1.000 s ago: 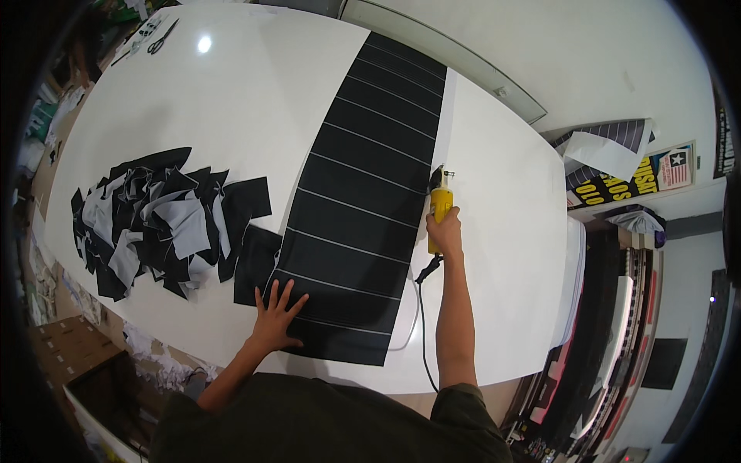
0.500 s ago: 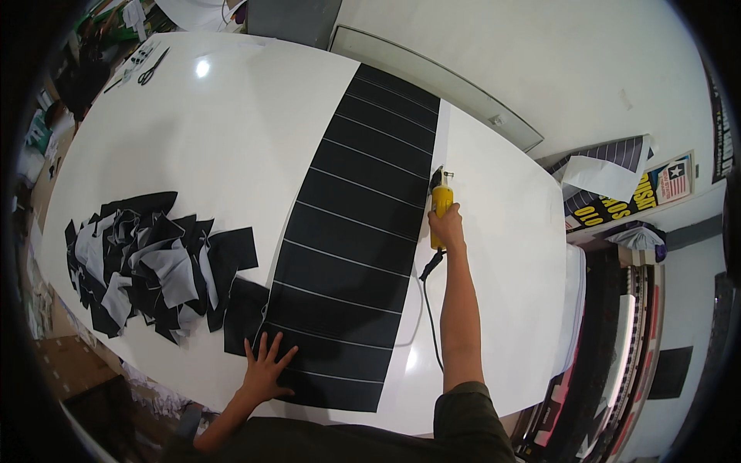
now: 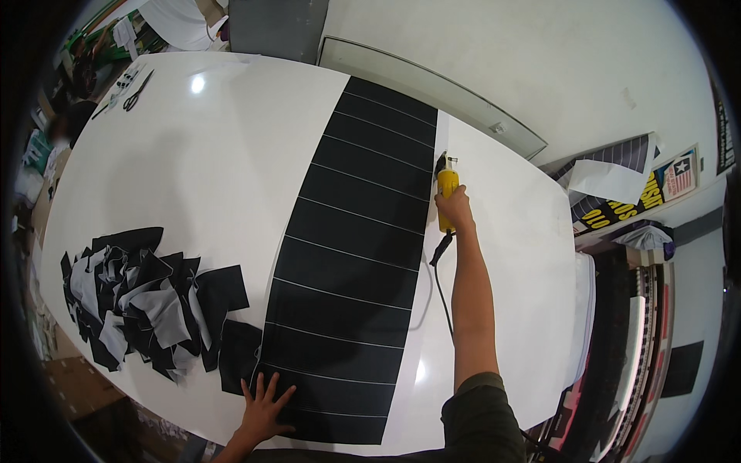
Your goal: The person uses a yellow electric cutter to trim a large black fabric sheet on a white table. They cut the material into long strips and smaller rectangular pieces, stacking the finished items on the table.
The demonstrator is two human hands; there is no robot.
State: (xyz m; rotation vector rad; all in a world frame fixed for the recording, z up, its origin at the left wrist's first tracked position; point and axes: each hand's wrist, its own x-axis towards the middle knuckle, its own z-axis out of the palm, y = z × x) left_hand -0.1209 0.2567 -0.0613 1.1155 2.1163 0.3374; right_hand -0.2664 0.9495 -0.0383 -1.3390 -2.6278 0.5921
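A long black fabric strip with thin white cross lines [image 3: 351,247] lies on the white table [image 3: 208,170], running from the near edge to the far side. My left hand [image 3: 264,409] rests flat with fingers spread on its near left part, beside a black scrap [image 3: 239,351]. With my right hand [image 3: 454,210] I grip the yellow body of an electric fabric cutter [image 3: 448,182]. The cutter's dark head is at the strip's right edge, toward the far end; its blade does not show clearly. A black cord [image 3: 441,297] trails back from it, partly hidden by my forearm.
A heap of black and grey fabric scraps [image 3: 147,301] covers the left of the table. Scissors [image 3: 139,91] lie at the far left corner. Fabric rolls [image 3: 617,339] stand beyond the right edge. A grey box-like piece [image 3: 278,31] stands behind the table.
My right hand has moved the cutter farther away along the strip's right edge, and my arm is stretched out more. My left hand stays flat on the strip. The view has shifted slightly.
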